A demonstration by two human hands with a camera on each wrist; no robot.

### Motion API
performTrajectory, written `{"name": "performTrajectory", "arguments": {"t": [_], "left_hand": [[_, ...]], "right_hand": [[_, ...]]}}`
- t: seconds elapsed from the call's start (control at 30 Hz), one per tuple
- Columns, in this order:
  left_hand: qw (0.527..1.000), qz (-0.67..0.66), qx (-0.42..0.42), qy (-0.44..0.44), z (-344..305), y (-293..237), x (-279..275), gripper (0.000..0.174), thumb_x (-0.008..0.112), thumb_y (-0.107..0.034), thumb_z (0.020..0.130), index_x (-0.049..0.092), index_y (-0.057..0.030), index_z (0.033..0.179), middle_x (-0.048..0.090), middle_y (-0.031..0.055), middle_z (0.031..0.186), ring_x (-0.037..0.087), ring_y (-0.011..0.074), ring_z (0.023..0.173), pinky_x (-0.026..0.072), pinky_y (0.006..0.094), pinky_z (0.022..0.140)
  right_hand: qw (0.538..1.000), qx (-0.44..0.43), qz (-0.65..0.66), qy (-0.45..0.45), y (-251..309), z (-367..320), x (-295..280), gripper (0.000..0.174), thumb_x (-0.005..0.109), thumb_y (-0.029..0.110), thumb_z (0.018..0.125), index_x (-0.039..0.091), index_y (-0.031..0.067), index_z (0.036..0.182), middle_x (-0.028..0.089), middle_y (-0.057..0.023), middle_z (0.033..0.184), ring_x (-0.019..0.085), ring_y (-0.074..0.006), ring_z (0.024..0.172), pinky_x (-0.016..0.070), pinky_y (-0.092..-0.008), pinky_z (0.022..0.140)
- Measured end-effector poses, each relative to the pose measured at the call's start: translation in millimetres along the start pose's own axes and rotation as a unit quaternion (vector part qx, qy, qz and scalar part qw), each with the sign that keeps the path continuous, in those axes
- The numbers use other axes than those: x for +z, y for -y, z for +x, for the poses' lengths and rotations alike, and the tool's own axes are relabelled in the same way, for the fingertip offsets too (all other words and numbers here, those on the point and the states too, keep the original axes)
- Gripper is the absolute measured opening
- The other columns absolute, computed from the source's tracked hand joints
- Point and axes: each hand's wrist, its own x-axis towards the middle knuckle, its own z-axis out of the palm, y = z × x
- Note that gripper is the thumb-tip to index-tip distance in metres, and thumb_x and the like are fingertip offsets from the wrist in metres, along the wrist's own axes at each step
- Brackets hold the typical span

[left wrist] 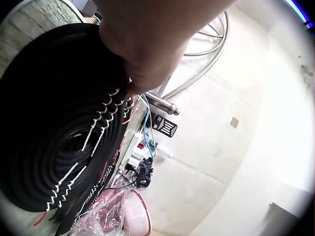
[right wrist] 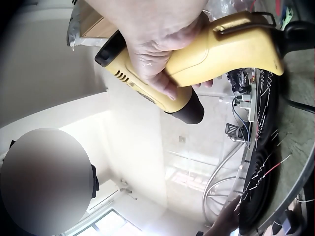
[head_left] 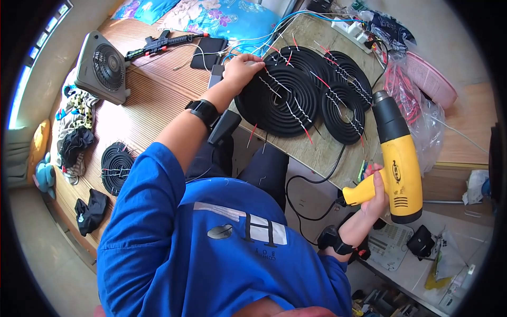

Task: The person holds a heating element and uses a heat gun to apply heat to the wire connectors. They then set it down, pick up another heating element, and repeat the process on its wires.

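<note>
Several flat black coils of tubing or cable, tied with twisted white wire, lie together on a table. My left hand [head_left: 243,71] grips the outer edge of the large front coil [head_left: 277,100], its fingertips close to a red-tipped wire end. White ties and the open centre of this coil [left wrist: 69,142] fill the left of the left wrist view. In my right hand [head_left: 376,191] I hold a yellow heat gun [head_left: 402,169] by its handle, beside the table. Its black nozzle points away from me in the head view. Behind the front coil is another coil [head_left: 305,61]; smaller coils [head_left: 343,112] lie to its right.
A pink basket [head_left: 430,79] and a plastic bag [head_left: 425,127] stand right of the table [head_left: 322,161]. White power sockets [head_left: 351,33] are at the back. A black cord [head_left: 296,203] hangs below the table. Left are a fan [head_left: 103,68], toy rifle [head_left: 163,43] and another coil [head_left: 117,168].
</note>
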Motion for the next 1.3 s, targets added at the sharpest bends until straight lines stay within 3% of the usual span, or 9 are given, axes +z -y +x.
{"name": "performTrajectory", "arguments": {"t": [0.13,0.23,0.4,0.5,0.77,1.07,1.2,1.27,1.3], "left_hand": [[0.994,-0.056,-0.090,0.033,-5,-10,2,0.040,0.067,-0.038,0.067,0.059,-0.0037,0.087,0.059,0.0067,0.087,0.054,0.0143,0.083,0.0414,0.0252,0.073],[0.990,0.127,-0.046,-0.031,-14,-32,1,0.038,0.067,-0.035,0.068,0.058,-0.0030,0.088,0.058,0.0042,0.082,0.053,0.0108,0.075,0.0415,0.0233,0.069],[0.967,0.173,-0.109,-0.153,3,-15,9,0.044,0.068,-0.047,0.060,0.060,-0.0086,0.080,0.062,0.0035,0.076,0.058,0.0166,0.076,0.0428,0.0280,0.071],[0.992,-0.007,-0.128,-0.008,4,-10,5,0.031,0.066,-0.030,0.071,0.056,-0.0027,0.084,0.057,0.0017,0.076,0.052,0.0084,0.073,0.0414,0.0208,0.066],[0.967,-0.251,0.025,-0.033,-8,-21,6,0.018,0.055,-0.020,0.081,0.056,-0.0026,0.083,0.058,0.0013,0.077,0.051,0.0070,0.074,0.0393,0.0199,0.069],[0.958,-0.285,-0.002,-0.017,-10,-22,2,0.020,0.049,-0.019,0.084,0.056,0.0000,0.088,0.061,0.0038,0.077,0.054,0.0090,0.071,0.0410,0.0219,0.070],[0.973,-0.228,0.022,-0.007,-4,-4,2,0.024,0.052,-0.024,0.083,0.055,-0.0005,0.088,0.059,0.0039,0.079,0.053,0.0112,0.081,0.0397,0.0240,0.075],[0.985,-0.011,0.127,-0.120,-7,2,-8,0.030,0.055,-0.029,0.080,0.054,-0.0006,0.089,0.059,0.0057,0.081,0.053,0.0119,0.082,0.0412,0.0251,0.073],[0.964,0.098,0.179,-0.173,-12,-4,-14,0.033,0.057,-0.031,0.078,0.054,-0.0007,0.090,0.059,0.0065,0.081,0.053,0.0123,0.083,0.0420,0.0257,0.072]], "right_hand": [[1.000,0.004,-0.015,-0.002,-2,0,-1,0.023,0.053,0.009,0.079,0.050,-0.0009,0.099,0.054,-0.0095,0.094,0.055,-0.0178,0.078,0.0449,-0.0283,0.070],[1.000,0.023,0.011,-0.018,-2,1,3,0.031,0.054,0.003,0.077,0.046,-0.0003,0.107,0.055,-0.0096,0.092,0.055,-0.0168,0.072,0.0452,-0.0284,0.070],[1.000,0.027,0.005,-0.016,-3,2,3,0.032,0.054,0.003,0.077,0.045,0.0001,0.108,0.055,-0.0097,0.093,0.055,-0.0166,0.072,0.0453,-0.0286,0.070],[0.999,0.035,0.018,-0.021,-6,3,1,0.033,0.054,0.003,0.077,0.045,0.0002,0.108,0.055,-0.0099,0.093,0.056,-0.0166,0.073,0.0455,-0.0288,0.070],[0.999,0.036,0.006,-0.011,-7,5,4,0.034,0.054,0.003,0.077,0.045,0.0000,0.109,0.055,-0.0102,0.092,0.055,-0.0175,0.074,0.0457,-0.0292,0.070],[1.000,0.022,-0.015,0.006,-4,4,13,0.034,0.054,0.003,0.076,0.045,-0.0002,0.109,0.055,-0.0103,0.092,0.055,-0.0183,0.076,0.0453,-0.0296,0.070],[1.000,0.023,-0.017,0.006,-6,3,13,0.028,0.053,0.007,0.078,0.048,-0.0018,0.103,0.055,-0.0113,0.094,0.055,-0.0189,0.078,0.0446,-0.0295,0.072],[0.999,0.027,-0.019,-0.002,-7,3,12,0.029,0.054,0.008,0.077,0.048,-0.0020,0.104,0.055,-0.0117,0.094,0.055,-0.0192,0.078,0.0446,-0.0301,0.072],[0.999,0.027,-0.019,-0.007,-9,4,11,0.029,0.054,0.008,0.077,0.049,-0.0021,0.104,0.055,-0.0120,0.094,0.055,-0.0193,0.078,0.0446,-0.0304,0.073]]}}
